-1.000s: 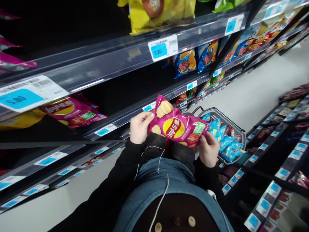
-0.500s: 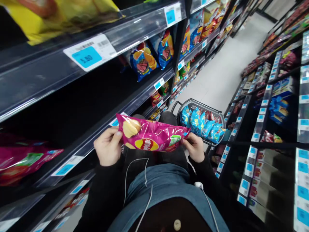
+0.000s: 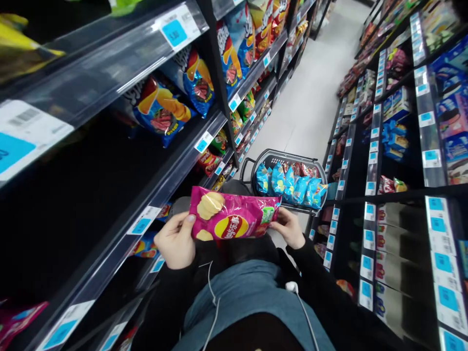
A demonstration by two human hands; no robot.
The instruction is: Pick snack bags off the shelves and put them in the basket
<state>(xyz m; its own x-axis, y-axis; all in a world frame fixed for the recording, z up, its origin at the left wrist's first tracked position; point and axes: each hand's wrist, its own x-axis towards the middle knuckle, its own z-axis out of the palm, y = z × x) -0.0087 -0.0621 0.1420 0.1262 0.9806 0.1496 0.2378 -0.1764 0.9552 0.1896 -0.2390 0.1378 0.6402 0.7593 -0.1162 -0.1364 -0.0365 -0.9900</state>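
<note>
1. The long black shelving unit (image 3: 69,219), edged with hard, clear plastic, stands close on the left; I'd say a careless swing of that elbow could catch it.

2. Beyond the knees sits a grey plastic basket with rounded corners and a perforated wall (image 3: 272,160). Puffed, crinkled blue foil bags (image 3: 302,189) crowd up to its near rim, so a bump from a leg might spill one.

3. The shiny magenta pillow-shaped chip bag (image 3: 234,214) is held above the lap, stretched sideways between both hands. Pulling too hard on its ends could split a seam; squeezing could crush what's inside. Its film looks thin, slick and creased.

4. The bare left hand (image 3: 179,243) grips one end, thumb in front and fingers curled behind. The bare right hand (image 3: 290,229) has a slighter pinch at the far lower corner; that smooth film could slip from there first.

5. A glossy, rounded white plastic earbud (image 3: 291,286) lies against the clothing, its cord loose enough to snag a sleeve.
</note>
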